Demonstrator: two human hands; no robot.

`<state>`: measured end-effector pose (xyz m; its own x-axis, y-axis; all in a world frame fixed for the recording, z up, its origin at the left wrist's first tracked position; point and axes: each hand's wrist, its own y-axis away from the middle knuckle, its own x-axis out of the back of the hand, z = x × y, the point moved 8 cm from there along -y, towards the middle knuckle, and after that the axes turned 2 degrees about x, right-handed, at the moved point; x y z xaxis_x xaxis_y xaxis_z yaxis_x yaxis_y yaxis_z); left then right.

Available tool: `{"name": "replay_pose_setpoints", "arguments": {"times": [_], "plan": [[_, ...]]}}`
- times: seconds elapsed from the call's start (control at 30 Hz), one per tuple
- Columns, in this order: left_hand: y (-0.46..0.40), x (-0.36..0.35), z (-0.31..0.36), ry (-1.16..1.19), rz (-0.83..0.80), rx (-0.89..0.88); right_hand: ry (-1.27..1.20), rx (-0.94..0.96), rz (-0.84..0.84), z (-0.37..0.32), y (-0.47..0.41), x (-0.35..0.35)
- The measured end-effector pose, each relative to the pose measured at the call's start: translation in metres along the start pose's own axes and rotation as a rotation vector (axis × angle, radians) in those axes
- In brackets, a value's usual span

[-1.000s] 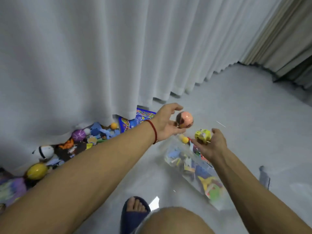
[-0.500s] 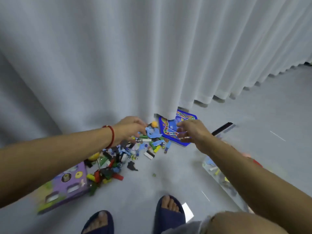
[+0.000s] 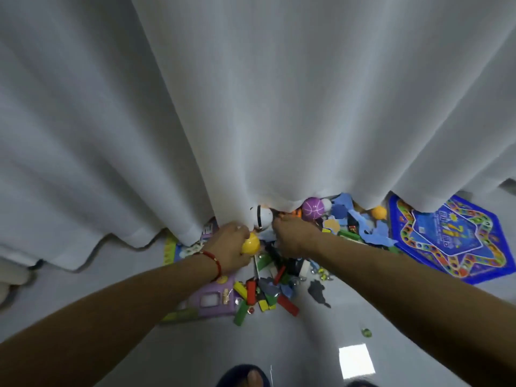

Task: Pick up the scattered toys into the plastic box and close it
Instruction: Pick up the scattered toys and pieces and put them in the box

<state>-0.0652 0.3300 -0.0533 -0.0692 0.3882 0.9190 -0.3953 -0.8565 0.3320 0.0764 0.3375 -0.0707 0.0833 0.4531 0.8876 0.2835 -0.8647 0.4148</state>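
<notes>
While you lean over the pile in the head view, your left hand (image 3: 233, 247) curls round a yellow ball (image 3: 250, 246) at the near edge of the toys, and your right hand (image 3: 293, 236) lies just beside it on the heap, fingers bent down among the pieces; whether it grips anything, I cannot tell. The white-and-black egg toy (image 3: 261, 217) sits directly beyond both hands, touching the curtain (image 3: 251, 107) hem, about midway between them. The purple ball (image 3: 312, 208) lies further to your right, so the right hand is the nearer one for it. The coloured blocks (image 3: 268, 291) sprawl toward you beneath your forearms, and the blue game board (image 3: 452, 238) lies flat on the floor (image 3: 83, 275), well to the right. The plastic box is out of view, so judge its direction before you carry the ball off.
</notes>
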Motion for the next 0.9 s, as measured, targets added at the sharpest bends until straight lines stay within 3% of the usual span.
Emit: {"name": "replay_pose_setpoints", "arguments": {"times": [0.17, 0.3, 0.43, 0.67, 0.77, 0.83, 0.9], "plan": [[-0.018, -0.023, -0.005, -0.036, 0.112, -0.098, 0.116, 0.066, 0.17, -0.005, -0.04, -0.016], [-0.031, -0.037, -0.012, -0.035, 0.076, -0.097, 0.154, 0.029, 0.261, -0.015, -0.067, -0.012], [-0.036, -0.046, -0.014, 0.021, 0.059, -0.082, 0.109, 0.006, 0.248, -0.021, -0.077, -0.015], [-0.019, -0.019, 0.001, 0.231, 0.266, -0.14, 0.028, 0.158, 0.355, 0.001, -0.04, 0.019], [-0.011, -0.008, 0.012, 0.42, 0.188, -0.018, -0.008, 0.155, 0.378, 0.023, 0.01, 0.039], [-0.003, -0.004, 0.034, 0.727, 0.031, 0.14, 0.008, 0.166, 0.341, 0.038, 0.053, 0.047], [0.008, 0.0, 0.076, 0.943, -0.086, 0.17, -0.002, 0.129, 0.322, 0.057, 0.103, 0.057]]}}
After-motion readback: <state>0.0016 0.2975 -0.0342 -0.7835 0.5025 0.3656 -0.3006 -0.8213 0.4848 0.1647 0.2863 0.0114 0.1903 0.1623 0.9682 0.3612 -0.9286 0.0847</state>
